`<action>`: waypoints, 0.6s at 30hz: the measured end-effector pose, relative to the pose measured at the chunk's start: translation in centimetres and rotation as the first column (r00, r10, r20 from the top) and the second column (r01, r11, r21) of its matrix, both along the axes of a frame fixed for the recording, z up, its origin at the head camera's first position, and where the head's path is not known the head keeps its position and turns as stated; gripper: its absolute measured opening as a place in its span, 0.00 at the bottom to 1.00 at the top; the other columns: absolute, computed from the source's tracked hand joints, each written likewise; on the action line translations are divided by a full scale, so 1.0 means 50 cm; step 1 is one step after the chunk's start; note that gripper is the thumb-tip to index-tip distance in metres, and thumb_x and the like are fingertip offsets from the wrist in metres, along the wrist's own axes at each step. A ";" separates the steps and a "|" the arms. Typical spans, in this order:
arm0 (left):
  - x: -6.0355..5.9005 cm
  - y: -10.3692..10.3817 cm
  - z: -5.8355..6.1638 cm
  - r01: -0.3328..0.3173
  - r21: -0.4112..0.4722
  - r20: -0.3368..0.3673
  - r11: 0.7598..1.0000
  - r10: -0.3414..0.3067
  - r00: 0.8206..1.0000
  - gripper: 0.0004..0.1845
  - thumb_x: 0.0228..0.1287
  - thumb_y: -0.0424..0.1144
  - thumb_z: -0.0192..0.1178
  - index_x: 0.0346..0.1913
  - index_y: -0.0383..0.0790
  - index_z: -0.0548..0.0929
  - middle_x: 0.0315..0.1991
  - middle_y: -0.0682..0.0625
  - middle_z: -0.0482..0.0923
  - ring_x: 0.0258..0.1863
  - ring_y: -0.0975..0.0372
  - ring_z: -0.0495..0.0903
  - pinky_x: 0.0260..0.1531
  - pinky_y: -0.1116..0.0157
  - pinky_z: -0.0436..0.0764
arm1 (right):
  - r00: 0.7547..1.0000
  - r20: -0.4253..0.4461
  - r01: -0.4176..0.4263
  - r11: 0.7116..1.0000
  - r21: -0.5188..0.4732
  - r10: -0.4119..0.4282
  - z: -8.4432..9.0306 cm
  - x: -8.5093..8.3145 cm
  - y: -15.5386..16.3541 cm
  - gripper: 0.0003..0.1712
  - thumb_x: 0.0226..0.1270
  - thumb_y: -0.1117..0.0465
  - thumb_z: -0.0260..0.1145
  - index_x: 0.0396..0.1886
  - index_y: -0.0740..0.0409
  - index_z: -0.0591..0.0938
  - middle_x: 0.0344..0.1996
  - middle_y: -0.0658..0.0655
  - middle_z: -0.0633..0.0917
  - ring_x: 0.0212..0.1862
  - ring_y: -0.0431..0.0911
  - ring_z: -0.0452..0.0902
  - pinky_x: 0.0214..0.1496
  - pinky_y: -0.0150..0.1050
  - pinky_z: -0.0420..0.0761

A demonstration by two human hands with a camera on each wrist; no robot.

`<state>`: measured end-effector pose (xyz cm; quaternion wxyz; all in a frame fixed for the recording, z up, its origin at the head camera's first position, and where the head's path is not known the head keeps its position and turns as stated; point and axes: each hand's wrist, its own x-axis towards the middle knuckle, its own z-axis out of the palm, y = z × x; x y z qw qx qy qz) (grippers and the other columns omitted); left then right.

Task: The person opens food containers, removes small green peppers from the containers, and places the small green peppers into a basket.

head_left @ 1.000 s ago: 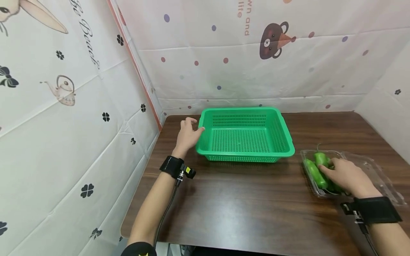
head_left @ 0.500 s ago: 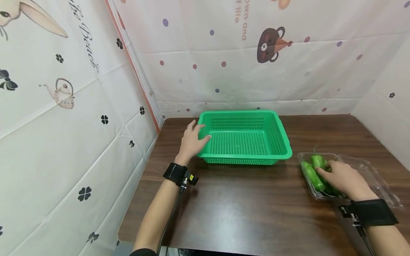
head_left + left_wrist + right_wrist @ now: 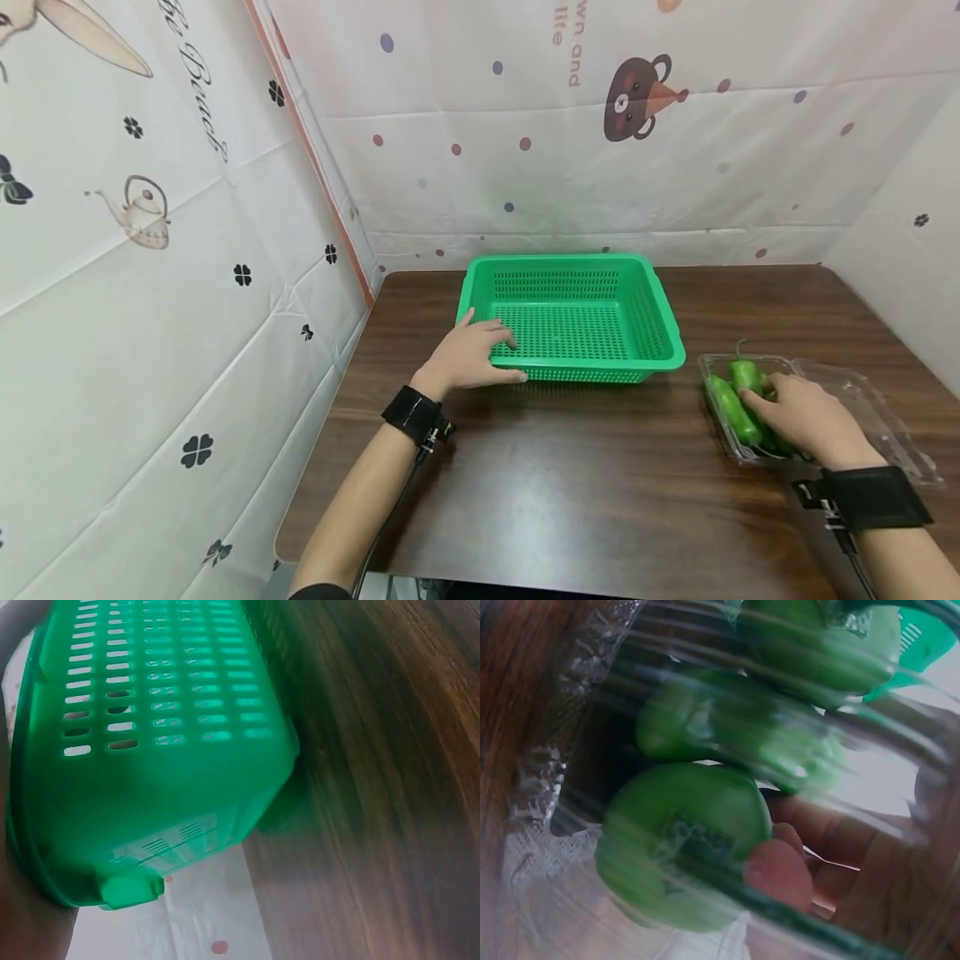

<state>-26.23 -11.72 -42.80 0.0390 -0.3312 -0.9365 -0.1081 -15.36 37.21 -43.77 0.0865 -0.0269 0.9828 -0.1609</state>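
Works at a dark wood-grain table (image 3: 585, 500) before printed white sheeting (image 3: 450, 187). Has the left hand (image 3: 467, 356), thumb and fingers spread, at the near-left corner of the green basket (image 3: 660, 364). Pinches a green pepper (image 3: 673, 806) inside the clear box (image 3: 722, 433) with the right hand (image 3: 813, 419). Seems at the grasping step; probably calls for a firm hold before any lift. Looks glossy, plump, long-stemmed.

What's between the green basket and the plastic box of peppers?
Only a bare strip of brown tabletop separates the basket and the plastic box, as the head view shows.
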 end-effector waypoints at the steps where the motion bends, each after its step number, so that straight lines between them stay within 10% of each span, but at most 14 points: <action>1: 0.001 0.000 0.001 0.009 -0.025 -0.003 1.000 -0.009 1.000 0.32 0.57 0.77 0.58 0.53 0.60 0.85 0.64 0.59 0.80 0.72 0.63 0.72 0.81 0.44 0.43 | 1.000 0.002 0.000 1.000 0.000 0.000 0.000 0.000 -0.001 0.41 0.81 0.39 0.47 0.54 0.80 0.76 0.25 0.56 0.78 0.25 0.47 0.71 0.25 0.40 0.68; 11: -0.003 0.004 0.003 0.064 -0.157 -0.003 0.985 -0.066 0.998 0.30 0.59 0.68 0.64 0.58 0.55 0.87 0.47 0.59 0.89 0.46 0.63 0.86 0.56 0.58 0.80 | 1.000 0.019 0.008 1.000 0.008 -0.008 0.002 -0.003 0.001 0.44 0.81 0.38 0.47 0.56 0.82 0.74 0.26 0.58 0.79 0.26 0.47 0.72 0.25 0.39 0.69; 18: -0.007 0.007 0.007 0.064 -0.169 0.014 0.984 -0.063 0.998 0.23 0.60 0.61 0.66 0.54 0.56 0.90 0.27 0.61 0.85 0.31 0.68 0.80 0.42 0.63 0.83 | 0.996 0.066 0.057 0.996 -0.061 -0.053 0.009 -0.009 -0.002 0.45 0.79 0.39 0.51 0.61 0.85 0.70 0.30 0.64 0.82 0.27 0.49 0.76 0.25 0.41 0.74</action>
